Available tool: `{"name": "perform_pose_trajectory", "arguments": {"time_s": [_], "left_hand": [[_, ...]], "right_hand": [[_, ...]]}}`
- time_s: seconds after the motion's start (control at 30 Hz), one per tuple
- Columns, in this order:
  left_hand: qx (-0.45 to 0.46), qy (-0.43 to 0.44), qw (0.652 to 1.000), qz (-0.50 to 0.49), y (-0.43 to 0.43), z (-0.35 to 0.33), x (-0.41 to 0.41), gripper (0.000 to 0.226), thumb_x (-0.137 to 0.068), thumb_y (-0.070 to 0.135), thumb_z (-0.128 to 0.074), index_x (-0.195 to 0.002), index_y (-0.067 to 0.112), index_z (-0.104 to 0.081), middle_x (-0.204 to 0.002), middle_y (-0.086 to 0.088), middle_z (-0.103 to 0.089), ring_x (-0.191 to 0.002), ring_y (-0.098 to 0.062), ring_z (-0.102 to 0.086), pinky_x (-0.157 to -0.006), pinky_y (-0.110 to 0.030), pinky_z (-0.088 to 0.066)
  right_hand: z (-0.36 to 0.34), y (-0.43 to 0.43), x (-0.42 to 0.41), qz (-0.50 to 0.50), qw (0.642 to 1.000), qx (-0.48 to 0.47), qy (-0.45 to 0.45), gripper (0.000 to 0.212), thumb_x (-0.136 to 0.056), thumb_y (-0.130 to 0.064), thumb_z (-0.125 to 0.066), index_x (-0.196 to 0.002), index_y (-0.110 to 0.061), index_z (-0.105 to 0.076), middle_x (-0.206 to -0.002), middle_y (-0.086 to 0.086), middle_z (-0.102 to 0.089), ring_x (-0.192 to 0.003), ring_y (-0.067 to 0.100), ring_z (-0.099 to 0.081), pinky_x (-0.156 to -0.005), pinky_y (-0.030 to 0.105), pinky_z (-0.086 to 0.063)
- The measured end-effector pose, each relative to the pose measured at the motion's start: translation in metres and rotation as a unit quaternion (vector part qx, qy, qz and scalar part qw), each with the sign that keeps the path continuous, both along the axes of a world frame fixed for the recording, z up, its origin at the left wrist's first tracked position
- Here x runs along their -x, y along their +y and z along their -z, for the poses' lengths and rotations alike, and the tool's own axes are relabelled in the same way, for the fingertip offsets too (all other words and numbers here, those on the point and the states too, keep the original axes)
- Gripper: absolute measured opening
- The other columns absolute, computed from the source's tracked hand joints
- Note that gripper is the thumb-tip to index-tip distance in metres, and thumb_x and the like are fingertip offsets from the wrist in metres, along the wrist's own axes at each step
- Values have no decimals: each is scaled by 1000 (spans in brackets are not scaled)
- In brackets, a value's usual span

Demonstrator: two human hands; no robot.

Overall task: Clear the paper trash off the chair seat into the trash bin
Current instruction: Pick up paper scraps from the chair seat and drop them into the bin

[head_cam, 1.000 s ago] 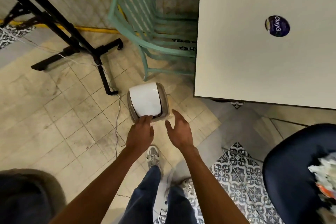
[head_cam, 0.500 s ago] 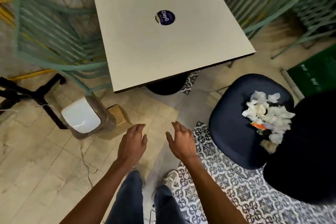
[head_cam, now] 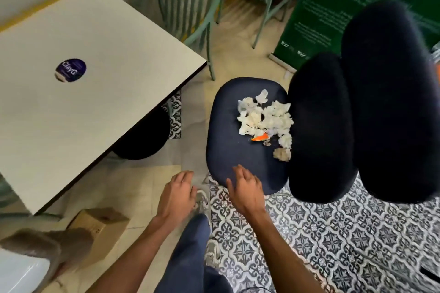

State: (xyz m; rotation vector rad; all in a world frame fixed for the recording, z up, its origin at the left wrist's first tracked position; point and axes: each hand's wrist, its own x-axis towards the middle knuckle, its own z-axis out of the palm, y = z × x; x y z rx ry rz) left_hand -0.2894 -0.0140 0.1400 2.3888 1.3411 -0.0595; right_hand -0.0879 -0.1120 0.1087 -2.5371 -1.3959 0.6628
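Note:
A pile of crumpled white paper (head_cam: 266, 118), with one orange scrap (head_cam: 260, 137) in it, lies on the dark blue chair seat (head_cam: 228, 140), toward its right side against the black backrest (head_cam: 319, 126). My right hand (head_cam: 245, 189) hovers over the seat's near edge, fingers relaxed, holding nothing. My left hand (head_cam: 177, 195) is beside it over the floor, also holding nothing. The trash bin (head_cam: 21, 271) with its white lid shows only partly at the bottom left corner.
A white square table (head_cam: 95, 83) stands to the left of the chair. A cardboard box (head_cam: 100, 226) lies on the floor by the bin. Green metal chairs (head_cam: 190, 2) and a green banner (head_cam: 316, 12) stand behind. My legs are below, on patterned tiles.
My view has swung right from the bin to the chair. Both hands moved with it, from at the bin lid to the chair seat's near edge, still holding nothing.

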Motion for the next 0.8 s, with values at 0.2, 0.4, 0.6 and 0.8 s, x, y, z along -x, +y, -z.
{"name": "perform_pose_trajectory", "arguments": {"time_s": [0.2, 0.4, 0.6, 0.8], "left_hand": [[7, -2, 996, 88, 49, 19, -90, 41, -92, 21, -64, -133, 15, -61, -129, -1, -63, -116, -23, -62, -94, -40, -56], [16, 35, 983, 180, 84, 41, -185, 43, -99, 28, -55, -140, 19, -56, -139, 1, -59, -125, -21, -59, -98, -39, -54], [50, 50, 974, 216, 89, 74, -265, 44, -103, 27, -49, -147, 18, -49, -143, 0, -55, -128, -23, -55, -102, -41, -50], [71, 67, 973, 208, 85, 120, -310, 42, -103, 25, -51, -144, 17, -52, -140, -1, -57, -125, -24, -56, -100, -42, -52]], "right_hand": [[10, 6, -71, 84, 996, 37, 14, 57, -106, -45, -52, -155, -18, -44, -159, 7, -48, -144, 30, -49, -117, 48, -44], [31, 18, -142, 170, 982, 80, 29, 50, -102, -37, -60, -148, -19, -48, -153, 5, -54, -133, 34, -58, -105, 48, -50], [76, 20, -207, 203, 971, 114, 50, 45, -102, -25, -60, -145, -19, -47, -150, 9, -51, -119, 41, -63, -92, 50, -56], [130, 20, -253, 218, 966, 113, 81, 49, -101, -12, -56, -147, -28, -48, -155, 6, -41, -118, 40, -64, -97, 51, -56]]}}
